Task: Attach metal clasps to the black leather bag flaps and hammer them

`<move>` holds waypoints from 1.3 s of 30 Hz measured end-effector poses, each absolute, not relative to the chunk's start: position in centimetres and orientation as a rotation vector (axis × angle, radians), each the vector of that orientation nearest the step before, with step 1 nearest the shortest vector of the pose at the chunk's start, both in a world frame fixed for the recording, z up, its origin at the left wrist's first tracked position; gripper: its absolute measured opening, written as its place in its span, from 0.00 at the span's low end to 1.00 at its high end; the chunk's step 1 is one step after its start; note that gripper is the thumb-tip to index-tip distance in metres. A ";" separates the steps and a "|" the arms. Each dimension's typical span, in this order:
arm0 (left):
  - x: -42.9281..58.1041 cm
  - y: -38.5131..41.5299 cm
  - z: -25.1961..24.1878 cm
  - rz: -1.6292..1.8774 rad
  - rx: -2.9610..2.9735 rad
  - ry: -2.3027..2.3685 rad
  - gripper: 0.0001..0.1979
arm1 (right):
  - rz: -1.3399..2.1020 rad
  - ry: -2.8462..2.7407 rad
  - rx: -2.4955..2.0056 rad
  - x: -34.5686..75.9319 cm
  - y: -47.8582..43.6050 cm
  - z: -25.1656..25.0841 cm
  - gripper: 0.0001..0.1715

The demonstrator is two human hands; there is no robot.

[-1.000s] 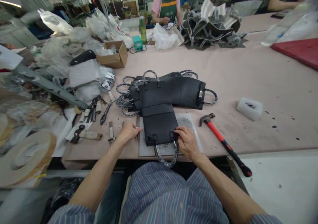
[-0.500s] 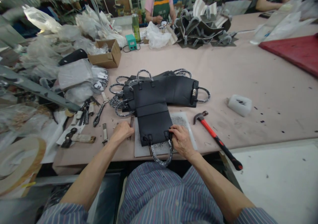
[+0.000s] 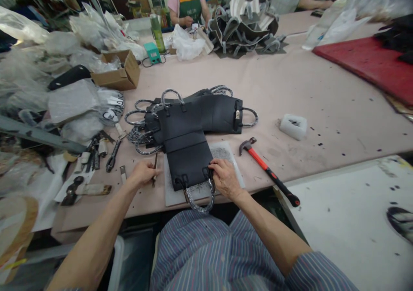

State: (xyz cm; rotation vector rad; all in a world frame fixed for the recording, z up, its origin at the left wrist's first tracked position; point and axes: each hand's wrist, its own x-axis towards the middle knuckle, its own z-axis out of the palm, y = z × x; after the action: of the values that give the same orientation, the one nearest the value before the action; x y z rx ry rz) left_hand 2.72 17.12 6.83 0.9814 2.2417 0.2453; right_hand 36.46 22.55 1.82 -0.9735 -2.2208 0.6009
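A flat black bag piece (image 3: 189, 160) with a wrapped loop handle (image 3: 198, 198) lies on a white pad (image 3: 226, 153) at the table's near edge. My right hand (image 3: 224, 177) presses on its right corner by the handle tab, fingers curled. My left hand (image 3: 143, 173) rests just left of the piece, fingers pinched on a thin dark tool (image 3: 155, 170) lying on the table. Behind the piece lies a stack of several similar black bag pieces (image 3: 200, 114) with wrapped handles.
A red-handled hammer (image 3: 267, 173) lies right of the pad, a white block (image 3: 293, 126) beyond it. Pliers and small tools (image 3: 111, 155) lie to the left beside plastic bags and a cardboard box (image 3: 118, 71). A person in a green apron (image 3: 189, 3) works at the far side.
The view has shifted, so everything sits further left. My left hand has closed on the thin tool beside the bag piece. My right hand stays on the piece's corner.
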 end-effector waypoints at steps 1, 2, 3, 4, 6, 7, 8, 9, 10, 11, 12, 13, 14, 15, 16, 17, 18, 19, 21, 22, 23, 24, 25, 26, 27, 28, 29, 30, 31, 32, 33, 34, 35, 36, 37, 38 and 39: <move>2.8 16.5 7.2 0.431 0.903 2.175 0.15 | 0.606 -2.222 -0.976 36.5 22.6 1.8 0.19; 3.0 15.9 7.5 0.614 0.848 2.100 0.17 | 0.611 -2.223 -0.979 36.5 22.6 1.8 0.19; 3.5 15.3 7.9 0.774 0.818 2.021 0.19 | 0.616 -2.225 -0.979 36.5 22.6 1.9 0.19; 4.3 14.9 8.2 0.914 0.812 1.945 0.21 | 0.619 -2.229 -0.977 36.5 22.6 1.9 0.19; 6.6 14.3 8.5 1.139 0.843 1.821 0.24 | 0.622 -2.234 -0.976 36.5 22.6 1.9 0.19; 8.0 14.2 8.4 1.222 0.874 1.773 0.24 | 0.622 -2.236 -0.979 36.5 22.6 1.9 0.19; 9.4 14.2 8.1 1.291 0.911 1.739 0.22 | 0.622 -2.237 -0.984 36.5 22.6 1.9 0.20; 10.7 14.2 7.6 1.344 0.952 1.719 0.21 | 0.622 -2.237 -0.986 36.5 22.6 2.0 0.20; 11.9 14.2 7.0 1.383 0.993 1.710 0.18 | 0.619 -2.235 -0.986 36.5 22.6 2.0 0.20; 12.9 14.2 6.4 1.404 1.034 1.707 0.16 | 0.616 -2.232 -0.983 36.5 22.6 2.1 0.20; 13.6 14.2 5.7 1.411 1.072 1.706 0.14 | 0.612 -2.228 -0.977 36.5 22.6 2.2 0.20; 14.1 14.1 5.0 1.410 1.110 1.705 0.12 | 0.608 -2.223 -0.971 36.5 22.5 2.2 0.19; 14.5 14.0 4.4 1.403 1.146 1.707 0.11 | 0.606 -2.221 -0.969 36.5 22.5 2.2 0.19; 14.6 13.9 3.9 1.395 1.179 1.712 0.10 | 0.608 -2.219 -0.971 36.5 22.5 2.2 0.18; 14.7 13.8 3.6 1.389 1.208 1.720 0.09 | 0.614 -2.219 -0.976 36.5 22.5 2.2 0.18; 14.6 13.6 3.4 1.388 1.234 1.727 0.08 | 0.622 -2.220 -0.982 36.5 22.6 2.1 0.18; 14.6 13.5 3.2 1.393 1.255 1.732 0.08 | 0.630 -2.220 -0.991 36.5 22.6 2.1 0.18; 14.6 13.4 3.2 1.394 1.278 1.736 0.07 | 0.640 -2.221 -0.998 36.5 22.6 2.0 0.19; 14.7 13.3 3.3 1.394 1.333 1.754 0.07 | 0.651 -2.223 -1.006 36.5 22.6 2.0 0.19; 14.8 13.2 3.4 1.393 1.362 1.766 0.06 | 0.655 -2.225 -1.006 36.5 22.7 2.0 0.20; 14.8 13.2 3.4 1.394 1.388 1.777 0.06 | 0.659 -2.226 -1.005 36.5 22.7 2.0 0.20; 14.9 13.1 3.3 1.397 1.410 1.785 0.06 | 0.660 -2.226 -1.004 36.5 22.7 2.0 0.21; 15.0 13.0 3.3 1.402 1.424 1.789 0.06 | 0.660 -2.226 -1.004 36.5 22.7 2.1 0.21; 15.1 13.0 3.1 1.409 1.433 1.790 0.06 | 0.660 -2.223 -1.007 36.5 22.7 2.1 0.21; 15.1 12.9 3.0 1.412 1.440 1.791 0.07 | 0.660 -2.222 -1.009 36.5 22.7 2.1 0.21; 15.1 12.9 2.9 1.414 1.442 1.793 0.07 | 0.661 -2.220 -1.011 36.5 22.7 2.1 0.21; 15.1 12.8 2.7 1.417 1.443 1.793 0.06 | 0.662 -2.218 -1.012 36.5 22.7 2.2 0.21; 15.1 12.8 2.7 1.418 1.443 1.793 0.06 | 0.664 -2.216 -1.013 36.5 22.7 2.2 0.20; 15.1 12.8 2.6 1.417 1.443 1.792 0.06 | 0.667 -2.214 -1.011 36.5 22.7 2.2 0.20; 15.1 12.8 2.6 1.416 1.444 1.791 0.06 | 0.668 -2.211 -1.008 36.5 22.7 2.2 0.19; 15.1 12.8 2.7 1.415 1.452 1.793 0.06 | 0.668 -2.208 -1.003 36.5 22.7 2.2 0.19; 15.2 12.9 2.7 1.409 1.468 1.797 0.06 | 0.668 -2.206 -1.001 36.5 22.7 2.2 0.19; 15.3 12.9 2.8 1.401 1.493 1.806 0.06 | 0.669 -2.205 -0.999 36.5 22.7 2.3 0.19; 15.3 12.9 2.9 1.396 1.525 1.818 0.06 | 0.671 -2.205 -0.998 36.5 22.7 2.3 0.19; 15.4 13.0 3.0 1.396 1.567 1.825 0.05 | 0.673 -2.205 -0.999 36.5 22.7 2.3 0.19; 15.5 13.0 3.1 1.402 1.612 1.825 0.04 | 0.676 -2.206 -1.003 36.6 22.7 2.3 0.19; 15.5 13.1 3.2 1.412 1.655 1.819 0.03 | 0.679 -2.208 -1.005 36.6 22.7 2.3 0.19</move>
State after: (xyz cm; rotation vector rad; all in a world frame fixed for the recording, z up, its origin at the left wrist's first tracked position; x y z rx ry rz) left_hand 15.53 13.07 3.19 1.6546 1.8186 1.4117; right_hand 36.55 22.73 2.32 -1.0049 -2.2082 0.6790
